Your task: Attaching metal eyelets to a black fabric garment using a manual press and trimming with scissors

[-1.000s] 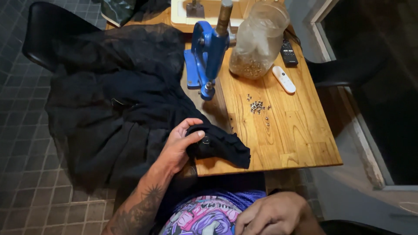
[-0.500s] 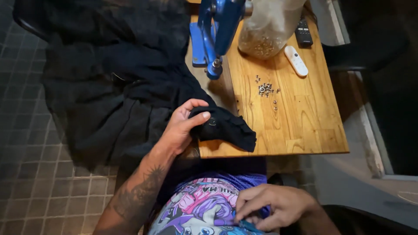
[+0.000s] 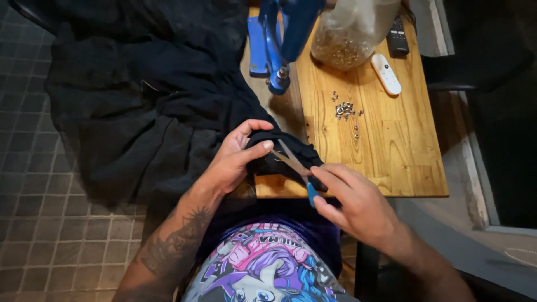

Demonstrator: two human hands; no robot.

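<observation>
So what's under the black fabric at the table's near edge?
The wooden table shows beside the black fabric; its left part is covered. The left hand pinches the fabric, the right hand holds scissors.

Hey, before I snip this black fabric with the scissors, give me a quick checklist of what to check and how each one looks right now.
1. Left hand pinching black fabric: ok.
2. Right hand gripping blue-handled scissors: ok.
3. Blades open over the fabric fold: ok.
4. Left fingertips away from the blades: not ok, the thumb sits right beside them.
5. Loose metal eyelets apart from the fabric: ok.
6. Cut mark on the fabric: cannot tell.
</observation>
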